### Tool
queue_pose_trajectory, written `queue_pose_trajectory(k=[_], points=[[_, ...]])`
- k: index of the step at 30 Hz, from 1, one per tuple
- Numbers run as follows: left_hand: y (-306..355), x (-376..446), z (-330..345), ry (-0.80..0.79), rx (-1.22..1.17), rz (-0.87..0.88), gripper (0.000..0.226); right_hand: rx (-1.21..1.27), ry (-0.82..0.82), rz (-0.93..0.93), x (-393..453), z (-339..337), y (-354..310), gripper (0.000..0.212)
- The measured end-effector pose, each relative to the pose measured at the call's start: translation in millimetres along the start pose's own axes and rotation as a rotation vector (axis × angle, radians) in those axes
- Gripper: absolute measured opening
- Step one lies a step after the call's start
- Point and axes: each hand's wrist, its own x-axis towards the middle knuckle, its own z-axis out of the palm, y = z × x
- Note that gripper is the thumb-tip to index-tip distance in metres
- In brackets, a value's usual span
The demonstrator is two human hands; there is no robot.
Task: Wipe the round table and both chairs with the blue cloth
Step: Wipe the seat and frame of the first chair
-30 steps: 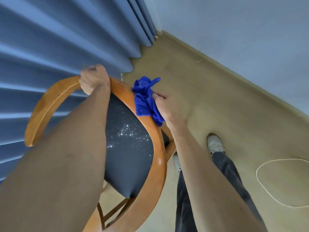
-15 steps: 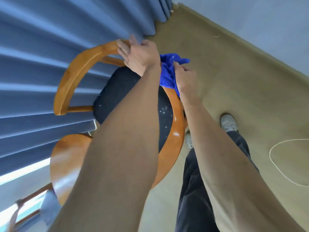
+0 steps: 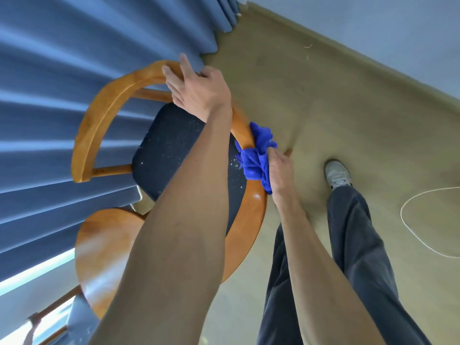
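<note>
One chair (image 3: 159,155) shows in full, with a curved, glossy wooden back rail and a dark padded seat flecked with pale specks; a second one is only partly seen at the lower left, too blurred to describe. One round table (image 3: 104,247) of shiny orange-brown wood sits just beside the chair. One blue cloth (image 3: 256,158), soft and bunched into folds, is pressed against the near side of the back rail. The right hand (image 3: 280,170) grips the cloth, fingers curled tightly round it. The left hand (image 3: 196,90) rests on top of the rail, fingers loosely spread and nearly straight, holding nothing. Pleated blue curtains (image 3: 74,58) hang behind, one thin pale cord (image 3: 408,227) loops on the tan floor (image 3: 323,108), and one grey shoe (image 3: 337,174) shows.
</note>
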Motion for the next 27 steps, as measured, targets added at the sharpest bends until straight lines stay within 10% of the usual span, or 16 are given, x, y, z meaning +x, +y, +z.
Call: queue_pose_trajectory(k=[20,27], points=[[-9,7,7,0.06,-0.002,0.066,0.045,-0.084,0.012,-0.246,30,57,-79,0.036],[-6,11,8,0.047,-0.185,-0.214,0.057,-0.156,-0.002,-0.301,38,60,-86,0.032]])
